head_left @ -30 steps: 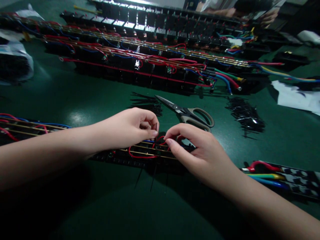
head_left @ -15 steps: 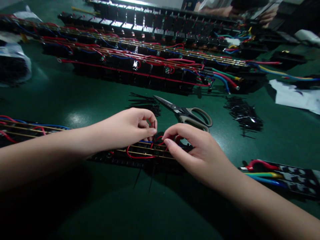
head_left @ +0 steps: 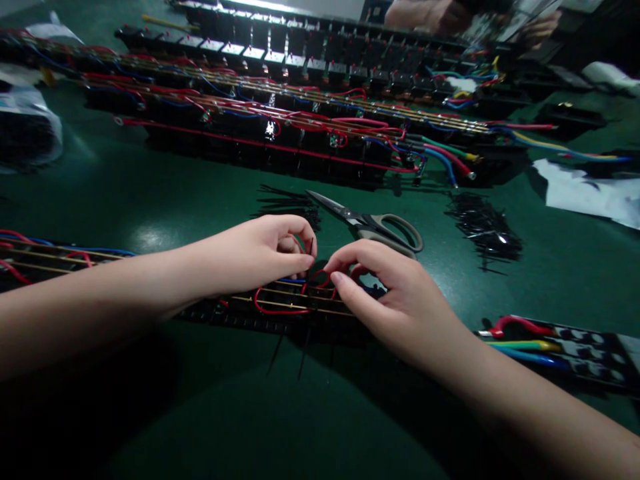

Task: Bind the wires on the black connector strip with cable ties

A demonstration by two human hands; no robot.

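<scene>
Both hands work over a long black strip (head_left: 240,327) with brass-coloured rods and red and blue wires along its top. My left hand (head_left: 265,253) is closed in a pinch on a thin black cable tie (head_left: 312,247), whose end stands up at the fingertips. Facing it, my right hand (head_left: 385,287) has thumb and forefinger pinched at a small loop of red wire (head_left: 320,273). Another red wire (head_left: 275,311) curves over the rods below my left hand. Thin black tails (head_left: 303,357) stick out from the strip's near side.
Scissors (head_left: 370,223) lie behind my hands, between two heaps of black cable ties (head_left: 287,203) (head_left: 487,230). Similar wired strips (head_left: 250,107) run across the back. Thick coloured leads (head_left: 525,347) are at right, a plastic bag (head_left: 30,127) at left. Another person's hand (head_left: 425,15) shows at the top.
My right hand has risen slightly, and the small red loop at its fingertips shows more. My left hand stays almost still. The other person's hand at the top has shifted.
</scene>
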